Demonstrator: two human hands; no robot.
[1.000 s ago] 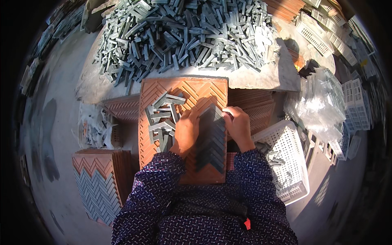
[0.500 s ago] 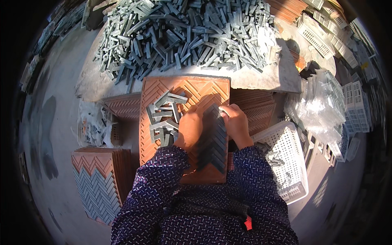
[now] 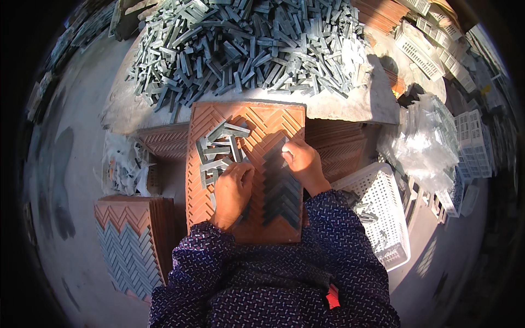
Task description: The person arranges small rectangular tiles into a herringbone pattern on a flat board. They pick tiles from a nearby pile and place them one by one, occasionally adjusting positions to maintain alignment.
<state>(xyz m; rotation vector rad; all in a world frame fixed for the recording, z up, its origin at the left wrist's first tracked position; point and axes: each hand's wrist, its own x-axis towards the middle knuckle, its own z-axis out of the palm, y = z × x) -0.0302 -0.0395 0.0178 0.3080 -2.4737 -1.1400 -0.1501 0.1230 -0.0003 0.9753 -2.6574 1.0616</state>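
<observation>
An orange-brown mould board [image 3: 276, 113] with herringbone grooves lies tilted in front of me. Dark grey stone strips [image 3: 281, 202] fill its right part in a zigzag pattern. My right hand [image 3: 304, 164] is closed at the top of these laid strips, thumb and finger pinched on the pale end of a strip. On the board's left half sits a loose heap of grey strips [image 3: 216, 148]. My left hand [image 3: 234, 190] is beside that heap, its fingers curled together; whatever is between them is hidden.
A large pile of grey strips [image 3: 246, 49] covers the table [image 3: 377, 104] beyond the board. To the right stand a white perforated basket [image 3: 391, 202] and clear plastic packs [image 3: 429, 142]. Stacked boards [image 3: 128, 240] are at left, below a bin with plastic bags [image 3: 126, 167].
My left hand has drawn back from the laid strips, down and left to the loose heap. My right hand has shifted slightly left along the top of the pattern.
</observation>
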